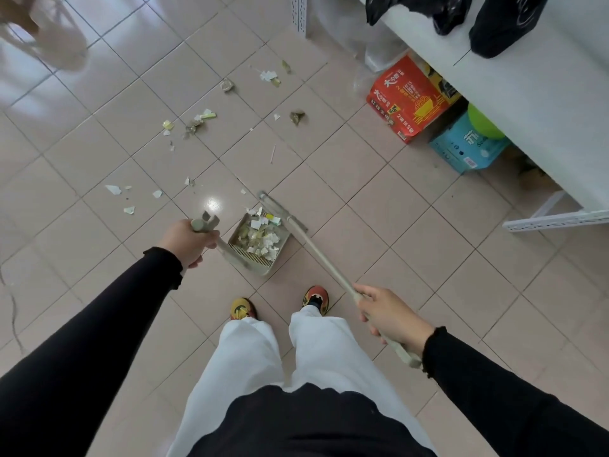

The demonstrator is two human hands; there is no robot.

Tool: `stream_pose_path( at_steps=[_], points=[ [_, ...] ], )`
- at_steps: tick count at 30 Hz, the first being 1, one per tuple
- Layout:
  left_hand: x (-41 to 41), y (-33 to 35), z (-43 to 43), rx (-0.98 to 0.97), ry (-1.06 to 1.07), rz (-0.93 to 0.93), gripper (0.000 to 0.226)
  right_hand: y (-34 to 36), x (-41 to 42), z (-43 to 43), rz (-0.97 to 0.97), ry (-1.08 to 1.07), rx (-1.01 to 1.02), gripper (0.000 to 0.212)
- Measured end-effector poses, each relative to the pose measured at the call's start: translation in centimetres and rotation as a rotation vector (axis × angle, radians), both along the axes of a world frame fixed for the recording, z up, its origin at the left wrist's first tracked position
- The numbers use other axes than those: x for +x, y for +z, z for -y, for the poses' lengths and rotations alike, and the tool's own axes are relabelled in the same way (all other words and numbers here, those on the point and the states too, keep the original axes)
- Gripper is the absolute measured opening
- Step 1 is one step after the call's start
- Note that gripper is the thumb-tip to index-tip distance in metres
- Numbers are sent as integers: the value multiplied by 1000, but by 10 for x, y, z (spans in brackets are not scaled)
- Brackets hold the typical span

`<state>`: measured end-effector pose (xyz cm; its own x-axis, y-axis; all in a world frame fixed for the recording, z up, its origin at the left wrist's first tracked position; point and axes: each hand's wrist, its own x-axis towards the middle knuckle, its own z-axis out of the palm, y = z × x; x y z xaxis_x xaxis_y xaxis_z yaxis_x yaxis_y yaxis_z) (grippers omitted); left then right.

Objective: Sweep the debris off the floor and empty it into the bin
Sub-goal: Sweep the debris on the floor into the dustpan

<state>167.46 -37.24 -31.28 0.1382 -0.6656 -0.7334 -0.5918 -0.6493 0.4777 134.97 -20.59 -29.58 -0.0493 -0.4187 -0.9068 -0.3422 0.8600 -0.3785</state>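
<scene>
Head view, dustpan (260,258) holding paper scraps (262,234)

head-worn view, steeply down, floor (362,199)

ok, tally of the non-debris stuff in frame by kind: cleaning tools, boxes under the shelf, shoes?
Cleaning tools: 2 (dustpan held by the left hand, broom held by the right hand)
Boxes: 2 (red box, blue box)
Shoes: 2 (left shoe, right shoe)
Total: 6
</scene>
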Motion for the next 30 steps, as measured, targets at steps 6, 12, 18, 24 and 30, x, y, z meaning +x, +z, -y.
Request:
stream_pose_path(
  at_steps=[6, 12, 18, 24, 30],
  points=[
    [6, -5, -13, -4, -2, -9, 25, -36, 33, 33, -201, 271, -72, 47],
    [14, -11, -26, -26, 26, -15, 24, -24, 25, 20, -42, 246, 65, 51],
    [29, -16, -43, -31, 56, -23, 20, 13, 3, -15, 15, 209, 46, 53],
    [54, -13, -66, -46, 171, -19, 21, -21, 35, 52, -86, 292, -108, 46],
    [71, -14, -74, -37, 224, 5, 26, -71, 87, 124, -168, 539, -101, 37]
  ],
)
